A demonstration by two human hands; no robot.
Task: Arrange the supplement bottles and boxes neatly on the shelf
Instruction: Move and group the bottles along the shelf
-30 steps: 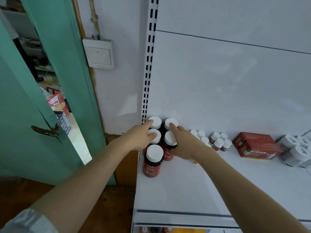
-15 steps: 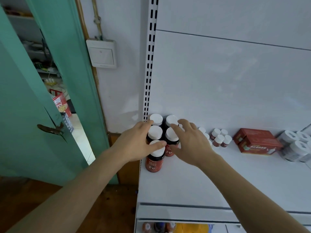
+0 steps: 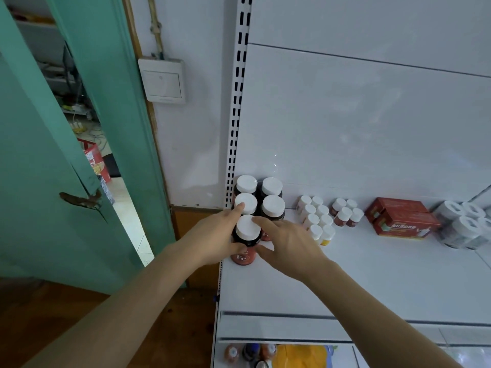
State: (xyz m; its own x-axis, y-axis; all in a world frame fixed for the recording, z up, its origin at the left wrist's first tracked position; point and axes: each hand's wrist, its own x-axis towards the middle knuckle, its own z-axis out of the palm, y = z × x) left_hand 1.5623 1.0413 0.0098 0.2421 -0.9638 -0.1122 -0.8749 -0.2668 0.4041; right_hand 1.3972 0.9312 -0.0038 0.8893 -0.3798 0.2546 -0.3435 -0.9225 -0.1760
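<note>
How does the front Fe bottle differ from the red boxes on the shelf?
The Fe bottle is round, dark and white-capped; the red boxes are flat and rectangular. The bottle stands at the shelf's left end, held by both hands; the boxes lie stacked farther right, untouched. Both carry red labelling.

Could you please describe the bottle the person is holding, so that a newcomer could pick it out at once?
Find the white shelf and go to its left end, where dark bottles with white caps stand in two rows. The held bottle is the front one in the left row, between the left hand and right hand. Only it shows a red label reading "Fe".
</note>
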